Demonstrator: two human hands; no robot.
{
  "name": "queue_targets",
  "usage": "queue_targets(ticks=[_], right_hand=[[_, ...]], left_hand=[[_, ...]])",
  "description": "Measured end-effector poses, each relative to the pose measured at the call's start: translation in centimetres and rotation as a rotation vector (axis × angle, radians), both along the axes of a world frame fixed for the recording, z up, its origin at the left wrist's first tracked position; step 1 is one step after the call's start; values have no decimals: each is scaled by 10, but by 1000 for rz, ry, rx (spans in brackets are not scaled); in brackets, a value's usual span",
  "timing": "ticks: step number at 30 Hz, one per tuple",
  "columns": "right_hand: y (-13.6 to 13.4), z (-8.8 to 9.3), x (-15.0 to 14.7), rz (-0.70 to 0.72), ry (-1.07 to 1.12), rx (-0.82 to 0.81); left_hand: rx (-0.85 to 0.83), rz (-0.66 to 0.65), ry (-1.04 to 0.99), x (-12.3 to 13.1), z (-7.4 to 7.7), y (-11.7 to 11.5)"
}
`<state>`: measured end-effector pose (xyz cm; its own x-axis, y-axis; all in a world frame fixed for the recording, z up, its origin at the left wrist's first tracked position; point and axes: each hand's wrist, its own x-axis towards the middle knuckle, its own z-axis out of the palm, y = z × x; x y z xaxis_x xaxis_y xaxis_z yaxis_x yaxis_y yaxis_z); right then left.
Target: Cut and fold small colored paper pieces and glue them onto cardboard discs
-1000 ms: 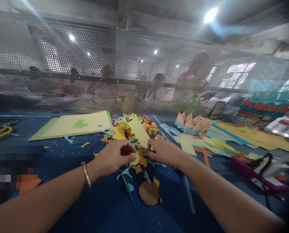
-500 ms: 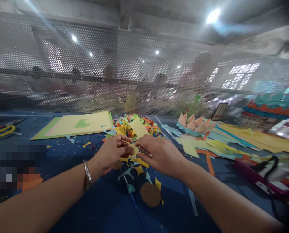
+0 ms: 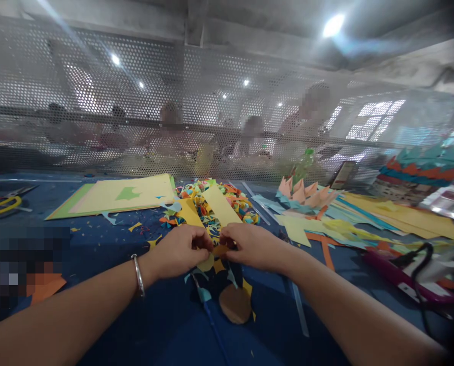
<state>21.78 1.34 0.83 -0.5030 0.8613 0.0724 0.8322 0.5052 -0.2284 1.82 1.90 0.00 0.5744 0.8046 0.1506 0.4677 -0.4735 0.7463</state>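
Both hands are close together over the middle of the table, fingers curled toward each other. My left hand [image 3: 183, 249], with a silver bangle on its wrist, pinches a small pale yellow paper piece [image 3: 206, 263] that hangs below the fingertips. My right hand [image 3: 251, 247] has thumb and fingers closed on a darker yellow paper piece [image 3: 221, 250] in the gap between the hands. Whether the two pieces are joined I cannot tell. Just beyond lie a yellow paper strip [image 3: 190, 211] and a pale yellow strip [image 3: 222, 203]. A brown round disc [image 3: 235, 304] lies nearer me.
Colourful paper scraps [image 3: 236, 195] are heaped behind the hands. Stacked paper sheets [image 3: 143, 190] lie left, near yellow-handled scissors [image 3: 5, 206]. Right are a peach-pointed paper crown [image 3: 303, 193] and a purple device with a black cord [image 3: 398, 277]. A blue-handled brush [image 3: 210, 315] points toward me.
My hands have moved slightly lower and nearer me. The right fingers, stretched over the paper before, are now curled in. The yellow strips behind show more.
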Motion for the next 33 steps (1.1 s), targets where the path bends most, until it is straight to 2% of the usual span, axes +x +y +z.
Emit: queue_targets(ticks=[5,12,15,18,21,25,29,33], right_hand=[[0,9,-2,23,109,-67],[-6,20,-8,-27,506,-161],[-8,22,-10,-35,563,-173],[-9,21,-11,-33,568,-119],[-9,19,-10,-5,538,14],[-9,16,-8,101,437,169],[-9,15,-8,192,341,258],[-10,16,-9,188,326,295]], left_hand=[[-6,80,-53,1,0,-1],[-475,157,-450,8,4,-4],[-581,138,-591,9,7,-5],[-620,169,-668,10,8,-5],[-640,234,-724,10,8,-3],[-603,297,-731,9,9,-1],[-586,286,-722,8,9,0],[-536,233,-673,8,6,-1]])
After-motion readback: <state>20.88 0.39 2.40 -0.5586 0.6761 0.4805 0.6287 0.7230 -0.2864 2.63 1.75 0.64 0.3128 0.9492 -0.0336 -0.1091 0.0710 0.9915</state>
